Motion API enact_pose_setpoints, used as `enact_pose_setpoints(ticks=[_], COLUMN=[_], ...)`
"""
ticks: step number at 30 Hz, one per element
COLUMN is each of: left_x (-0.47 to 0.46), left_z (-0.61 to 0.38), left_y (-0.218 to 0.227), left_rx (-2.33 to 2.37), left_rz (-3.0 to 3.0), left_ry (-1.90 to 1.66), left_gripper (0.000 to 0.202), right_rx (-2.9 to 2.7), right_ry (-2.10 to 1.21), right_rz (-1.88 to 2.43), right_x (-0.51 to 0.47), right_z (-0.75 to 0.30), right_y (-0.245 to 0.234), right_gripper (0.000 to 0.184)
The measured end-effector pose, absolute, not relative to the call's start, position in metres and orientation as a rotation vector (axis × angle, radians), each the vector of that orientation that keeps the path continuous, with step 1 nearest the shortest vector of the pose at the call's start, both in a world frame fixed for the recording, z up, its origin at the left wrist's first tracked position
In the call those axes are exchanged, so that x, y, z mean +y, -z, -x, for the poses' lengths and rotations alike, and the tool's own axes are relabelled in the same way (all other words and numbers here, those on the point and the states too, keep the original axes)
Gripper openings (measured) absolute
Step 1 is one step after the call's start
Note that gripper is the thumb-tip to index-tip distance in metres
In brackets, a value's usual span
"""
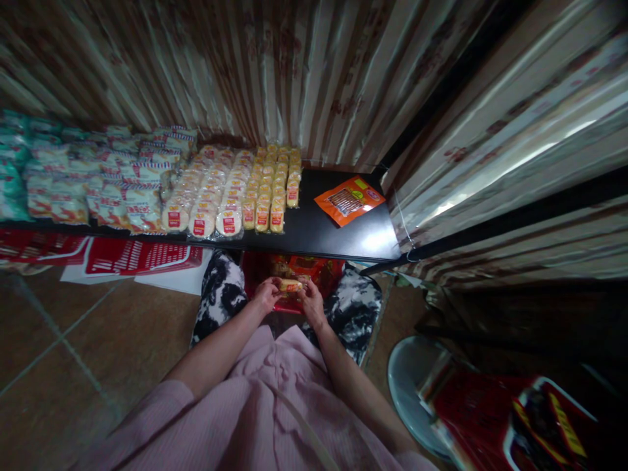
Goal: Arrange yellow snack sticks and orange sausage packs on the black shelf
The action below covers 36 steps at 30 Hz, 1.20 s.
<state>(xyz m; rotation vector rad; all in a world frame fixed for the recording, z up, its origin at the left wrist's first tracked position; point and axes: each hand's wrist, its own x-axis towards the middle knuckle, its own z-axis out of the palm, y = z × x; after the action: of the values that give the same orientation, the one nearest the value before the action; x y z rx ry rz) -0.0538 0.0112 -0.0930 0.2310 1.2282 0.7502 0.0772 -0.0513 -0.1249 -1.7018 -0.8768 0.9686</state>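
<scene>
Both my hands meet in front of my knees, below the edge of a black table (338,239). My left hand (267,294) and my right hand (311,299) each pinch one end of a small yellow snack packet (290,285). Under the packet lies a red bag (294,271) with more packets in it. On the table stand rows of yellow snack packets (271,190) and round white cracker packs (210,199), laid in neat columns. An orange packet (349,200) lies alone at the table's right end.
Stacks of red-and-white bags (122,183) and teal bags (14,163) fill the table's left. Striped curtains (304,72) hang behind and to the right. Red printed sheets (122,256) lie on the tiled floor. A grey stool (412,386) and red packaging (515,425) sit at lower right.
</scene>
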Motion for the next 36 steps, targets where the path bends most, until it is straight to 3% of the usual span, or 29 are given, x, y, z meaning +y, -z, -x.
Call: enact_pose_setpoints(ticks=[6,18,30,36], left_x=[0.009,0.006,-0.002,-0.004], left_z=[0.053,0.044,0.037,0.036], left_y=[0.086,0.048,0.048,0.046], left_rx=[1.240,1.116,1.183,1.132], left_rz=[-0.325,-0.644,-0.900,-0.718], left_ry=[-0.731,-0.754,-0.768,-0.767], left_gripper=[0.025,0.003,0.011,0.010], right_rx=[-1.022,-1.009,-1.051,-1.060], right_ry=[-0.798,-0.720,-0.674,-0.651], right_rz=[1.703,1.696,1.766,1.728], right_x=[-0.051,-0.034,-0.035,-0.031], right_z=[-0.083,-0.096,-0.094,-0.091], right_y=[0.117,0.083,0.056,0.037], right_gripper=[0.032,0.045,0.043,0.039])
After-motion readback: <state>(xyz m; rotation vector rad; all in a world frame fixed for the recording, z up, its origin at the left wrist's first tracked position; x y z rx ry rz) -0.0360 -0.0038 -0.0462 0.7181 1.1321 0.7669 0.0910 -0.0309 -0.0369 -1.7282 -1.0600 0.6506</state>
